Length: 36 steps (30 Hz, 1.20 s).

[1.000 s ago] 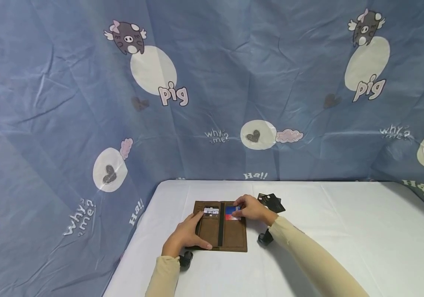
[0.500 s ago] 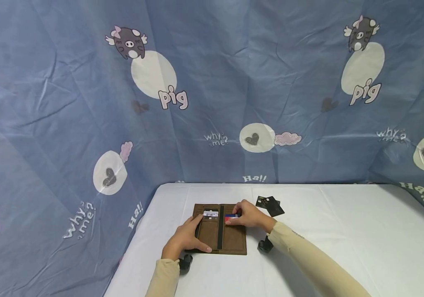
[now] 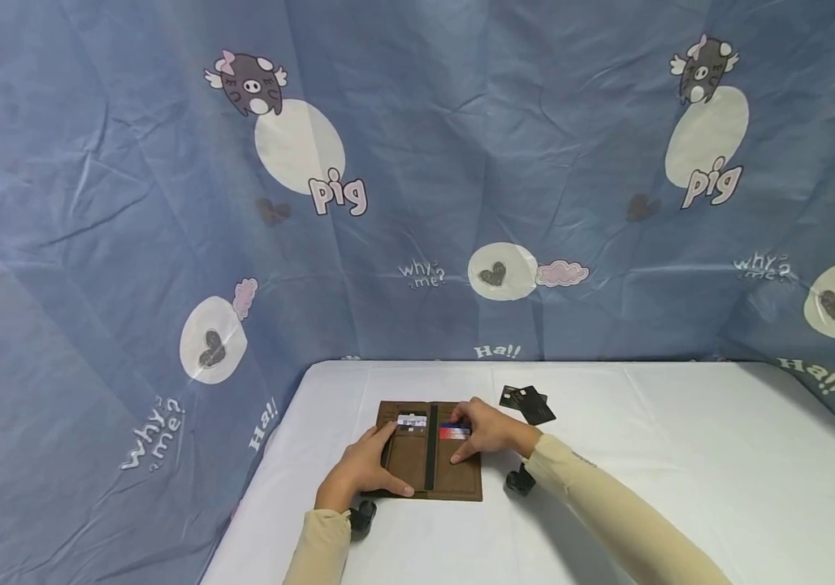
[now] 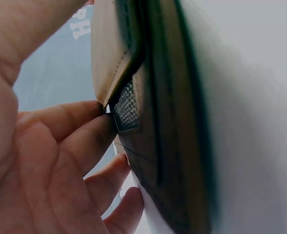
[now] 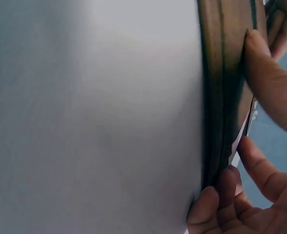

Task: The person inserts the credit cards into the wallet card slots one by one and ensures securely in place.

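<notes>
A brown bifold wallet lies opened flat on the white table, a dark strip along its fold. My left hand holds its left side, thumb by the bottom edge; in the left wrist view, fingertips pinch the wallet edge near a pocket with a grey woven pattern. A blue-and-red card sits in the right panel's upper slot. Over it, the index finger of my right hand touches the card's top area; the thumb lies spread on the panel. A pale card shows in the left panel.
Two overlapping black cards lie on the table right of the wallet. Black wrist cameras hang under both forearms. A blue printed cloth hangs behind and left of the white table.
The blue-and-red card has slid down deeper into its slot. My right thumb has come off the card and moved down the panel. The left hand keeps its place on the wallet.
</notes>
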Available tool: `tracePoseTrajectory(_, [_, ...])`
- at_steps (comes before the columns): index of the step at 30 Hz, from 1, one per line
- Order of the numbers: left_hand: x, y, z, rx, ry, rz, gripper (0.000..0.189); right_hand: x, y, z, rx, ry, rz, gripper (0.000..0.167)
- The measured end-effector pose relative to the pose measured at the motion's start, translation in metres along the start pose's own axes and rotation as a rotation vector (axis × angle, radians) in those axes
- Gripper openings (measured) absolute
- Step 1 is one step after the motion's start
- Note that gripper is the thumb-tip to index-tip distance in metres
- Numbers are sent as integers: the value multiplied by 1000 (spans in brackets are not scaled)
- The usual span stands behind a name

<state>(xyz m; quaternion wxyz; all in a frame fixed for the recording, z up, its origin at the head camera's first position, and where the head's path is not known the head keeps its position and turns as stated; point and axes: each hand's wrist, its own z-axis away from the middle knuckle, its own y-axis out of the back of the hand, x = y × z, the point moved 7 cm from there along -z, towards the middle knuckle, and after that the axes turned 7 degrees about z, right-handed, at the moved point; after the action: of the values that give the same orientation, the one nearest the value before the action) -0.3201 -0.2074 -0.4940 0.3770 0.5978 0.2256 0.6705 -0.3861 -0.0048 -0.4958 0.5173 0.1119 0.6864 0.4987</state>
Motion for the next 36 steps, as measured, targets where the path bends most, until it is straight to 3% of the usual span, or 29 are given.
tracePoseTrajectory(12, [-2,-5,2,-9,20,4,118,8,-7,0,-9,-82,-13,58])
tracePoseTrajectory(18, [0,-3,1,-6,11,6,118,9,-4,0,-37,-49,-36,57])
tracePoseTrajectory(25, [-1,-2,-2,-4,-1,1,118,8,0,-3,-135,-62,-144,55])
tracePoseTrajectory(36, [-3,-3,-4,-3,-7,-18,119,19,-3,-7,-174,-117,-348,45])
